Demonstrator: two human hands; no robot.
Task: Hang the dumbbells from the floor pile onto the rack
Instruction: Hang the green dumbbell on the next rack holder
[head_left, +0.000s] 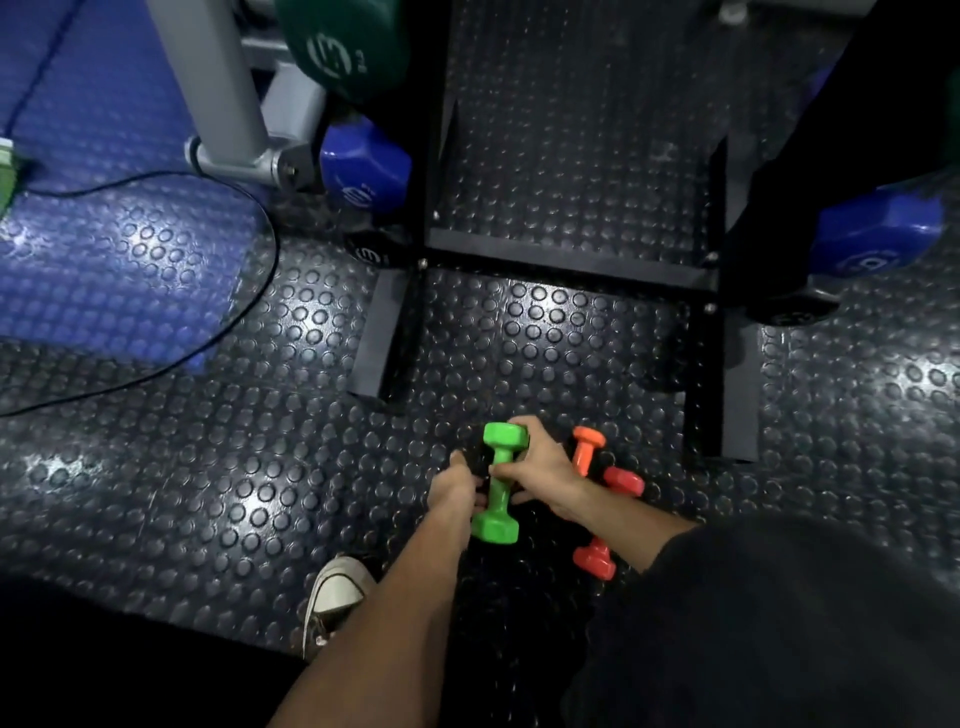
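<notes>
A bright green dumbbell lies on the studded black floor in front of the rack. My right hand is closed around its handle, thumb by the far head. My left hand sits against the dumbbell's left side with curled fingers; what it grips is hidden. An orange dumbbell and a red dumbbell lie just right of my right hand, partly under my forearm. The black rack stands beyond, with blue dumbbells and a large dark green one hanging on it.
The rack's two floor feet stick out toward me on either side of the pile. A grey machine post and a blue mat are at the left, with a black cable looping across. My shoe is near the left arm.
</notes>
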